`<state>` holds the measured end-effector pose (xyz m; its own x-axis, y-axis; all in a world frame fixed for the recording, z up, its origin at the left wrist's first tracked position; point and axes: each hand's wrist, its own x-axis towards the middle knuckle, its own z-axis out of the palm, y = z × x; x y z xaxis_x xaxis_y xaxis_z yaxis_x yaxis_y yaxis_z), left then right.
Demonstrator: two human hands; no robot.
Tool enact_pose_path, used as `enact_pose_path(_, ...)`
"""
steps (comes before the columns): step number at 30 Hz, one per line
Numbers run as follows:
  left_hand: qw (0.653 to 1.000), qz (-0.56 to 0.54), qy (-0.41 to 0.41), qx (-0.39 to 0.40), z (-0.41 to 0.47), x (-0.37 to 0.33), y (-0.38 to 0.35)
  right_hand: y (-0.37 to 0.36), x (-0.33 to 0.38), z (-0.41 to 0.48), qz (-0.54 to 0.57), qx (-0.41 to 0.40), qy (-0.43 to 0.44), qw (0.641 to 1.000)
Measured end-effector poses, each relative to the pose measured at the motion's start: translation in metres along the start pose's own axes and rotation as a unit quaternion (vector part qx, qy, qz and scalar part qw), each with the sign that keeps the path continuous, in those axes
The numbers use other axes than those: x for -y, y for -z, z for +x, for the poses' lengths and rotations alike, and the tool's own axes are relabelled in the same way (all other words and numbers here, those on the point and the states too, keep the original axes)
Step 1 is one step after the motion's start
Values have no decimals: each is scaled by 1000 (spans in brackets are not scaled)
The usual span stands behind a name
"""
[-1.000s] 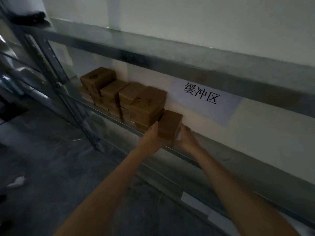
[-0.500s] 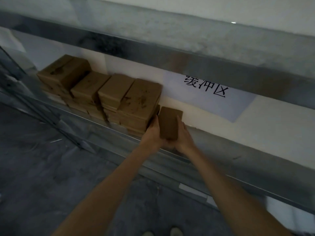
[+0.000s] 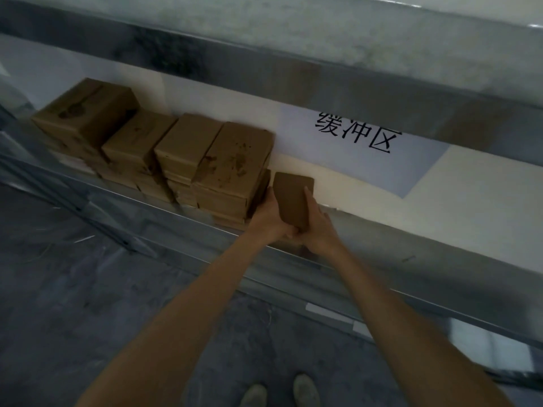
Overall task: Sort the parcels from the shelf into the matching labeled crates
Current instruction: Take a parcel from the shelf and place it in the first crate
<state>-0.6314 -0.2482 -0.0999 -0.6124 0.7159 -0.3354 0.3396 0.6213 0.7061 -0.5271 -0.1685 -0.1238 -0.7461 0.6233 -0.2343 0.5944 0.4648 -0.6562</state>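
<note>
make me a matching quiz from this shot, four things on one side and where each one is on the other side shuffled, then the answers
Things
1. small parcel
2. parcel stacks
3. white sign
4. shoes

Places
a. on the floor, at the bottom edge of the view
b. held between the left hand and the right hand
c. on the shelf, left of the hands
d. on the wall behind the shelf

Pairs: 1-b, 2-c, 3-d, 4-a
</note>
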Motion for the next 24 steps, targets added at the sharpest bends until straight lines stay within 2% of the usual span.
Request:
enact_pose_path(4,998,-22,-46,-24,-8,-2,4,11,4,-7,-14,-10,5,1000)
enact_pose_path(9,993,-59,-104,-12,-25,-19,12,29,14,-31,30,-106,24,994)
enact_pose_path(13,989,-48,-137,0,-43,-46,15,48,15,-58,56,-156,19,986)
enact_pose_path(20,971,-116,-180,107,-85,-127,-11,112,-12,-145,79,-242,25,967)
enact_pose_path(24,948,-145,-236,160,-123,-180,-52,151,-48,-206,70,-300,-25,951)
